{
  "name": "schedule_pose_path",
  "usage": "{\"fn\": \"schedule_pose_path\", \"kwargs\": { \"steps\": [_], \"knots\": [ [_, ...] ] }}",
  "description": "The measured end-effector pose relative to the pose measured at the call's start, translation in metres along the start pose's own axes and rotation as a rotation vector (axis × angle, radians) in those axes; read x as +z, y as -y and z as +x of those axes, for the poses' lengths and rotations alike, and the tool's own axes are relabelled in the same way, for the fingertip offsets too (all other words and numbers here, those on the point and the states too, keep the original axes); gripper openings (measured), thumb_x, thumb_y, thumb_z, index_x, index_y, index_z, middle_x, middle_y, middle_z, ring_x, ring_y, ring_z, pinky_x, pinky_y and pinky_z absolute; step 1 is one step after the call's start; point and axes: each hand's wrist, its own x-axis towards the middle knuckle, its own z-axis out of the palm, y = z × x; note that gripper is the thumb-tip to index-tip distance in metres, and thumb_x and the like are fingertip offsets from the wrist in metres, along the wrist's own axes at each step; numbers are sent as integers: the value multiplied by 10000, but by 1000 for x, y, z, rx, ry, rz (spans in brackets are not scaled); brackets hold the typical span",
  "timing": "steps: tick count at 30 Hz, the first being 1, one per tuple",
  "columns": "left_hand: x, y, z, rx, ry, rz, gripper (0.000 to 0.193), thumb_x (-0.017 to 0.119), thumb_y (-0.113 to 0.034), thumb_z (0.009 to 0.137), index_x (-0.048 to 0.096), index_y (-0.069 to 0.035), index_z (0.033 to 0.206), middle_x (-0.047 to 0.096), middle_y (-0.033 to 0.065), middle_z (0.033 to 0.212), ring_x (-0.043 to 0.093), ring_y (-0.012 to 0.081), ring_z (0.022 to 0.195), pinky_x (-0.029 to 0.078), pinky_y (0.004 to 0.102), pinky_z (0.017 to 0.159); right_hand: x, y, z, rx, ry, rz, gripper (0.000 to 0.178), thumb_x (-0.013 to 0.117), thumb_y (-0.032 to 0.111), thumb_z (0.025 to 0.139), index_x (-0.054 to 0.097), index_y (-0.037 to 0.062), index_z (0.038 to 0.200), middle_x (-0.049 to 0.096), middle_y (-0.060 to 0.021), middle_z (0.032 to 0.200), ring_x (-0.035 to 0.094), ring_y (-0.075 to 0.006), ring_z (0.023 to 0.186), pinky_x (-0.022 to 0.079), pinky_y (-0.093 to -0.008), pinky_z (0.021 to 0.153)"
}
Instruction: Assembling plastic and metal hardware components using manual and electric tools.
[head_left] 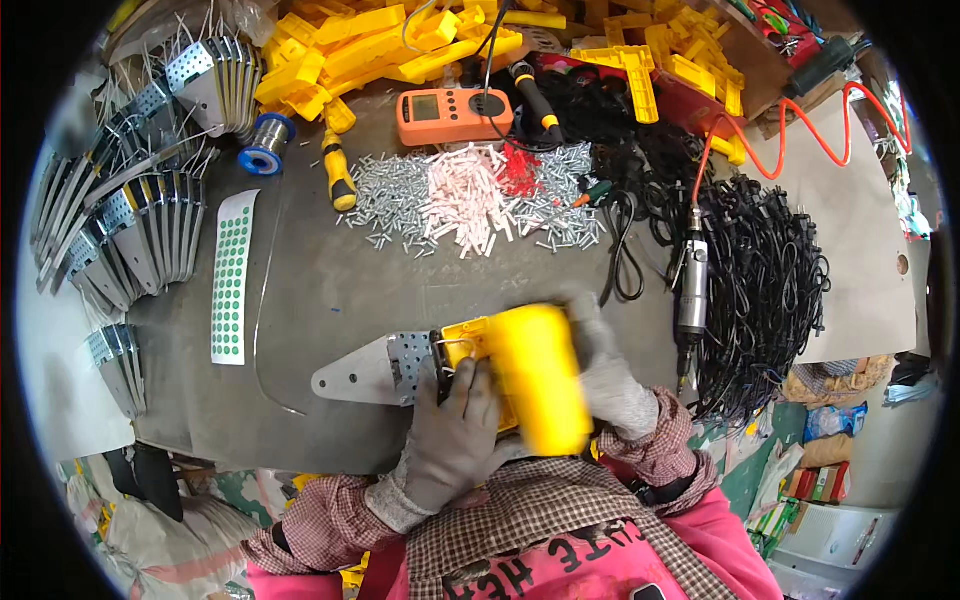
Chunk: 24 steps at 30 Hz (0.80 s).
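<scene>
**Inspector:** State of the hands?

**Assistant:** Both gloved. The left hand (455, 425) is closed on the near end of the yellow plastic housing (535, 375), fingers wrapped over its edge. The right hand (605, 375) grips the same housing from the far side. The housing is blurred, so I cannot say for certain how firm that right-hand grip is.

**Inspector:** Where does the piece sit?

**Assistant:** At the near edge of the grey work table (330, 290), directly in front of the person. A perforated metal blade plate (375, 368) projects from the housing's left end and lies flat on the table.

**Inspector:** Surroundings?

**Assistant:** A heap of small metal pins and white sleeves (470, 205) lies well beyond the hands. A pneumatic screwdriver (693, 285) hangs on an orange coiled hose just right of the right hand, beside a bundle of black power cords (770, 290). Stacked blade plates (130, 230) sit to the left.

**Inspector:** Risks?

**Assistant:** In my judgement, three. The plate could slip out of the housing if the halves are not seated. Its edge could catch the left glove. An elbow swing to the right could knock the hanging tool into the cords.
</scene>
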Motion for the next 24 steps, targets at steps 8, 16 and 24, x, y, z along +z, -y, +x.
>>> {"fn": "schedule_pose_path", "kwargs": {
  "steps": [8, 16, 24],
  "knots": [
    [-39, 33, -7, 221, -8, -123, 617, 773, -383, 762, 591, -93, 1276, 487, 137, 1439, 466, 281, 1334, 404, 483, 1081, 18, -21, -3, -236, 285, -288, 420, 611, 258, 947, 520, 95, 1323, 538, -194, 1269, 495, -393, 1214, 325, -545, 1093],
    [-62, 16, 22, 32, 95, -123, 847, 658, -627, 784, 525, -41, 1382, 467, 144, 1472, 390, 316, 1382, 254, 562, 1123, 10, -32, 45, -179, 172, -220, 236, 634, 248, 921, 698, 58, 1046, 703, -164, 944, 680, -355, 867, 544, -423, 760],
    [-83, 105, 92, -586, -172, -14, 512, 704, -370, 849, 589, -27, 1211, 657, 202, 1136, 637, 379, 1066, 508, 442, 891, 38, 5, 132, -413, 238, -256, 200, 578, 190, 934, 683, 49, 1031, 664, -190, 893, 665, -361, 860, 536, -453, 744]
  ]
}}
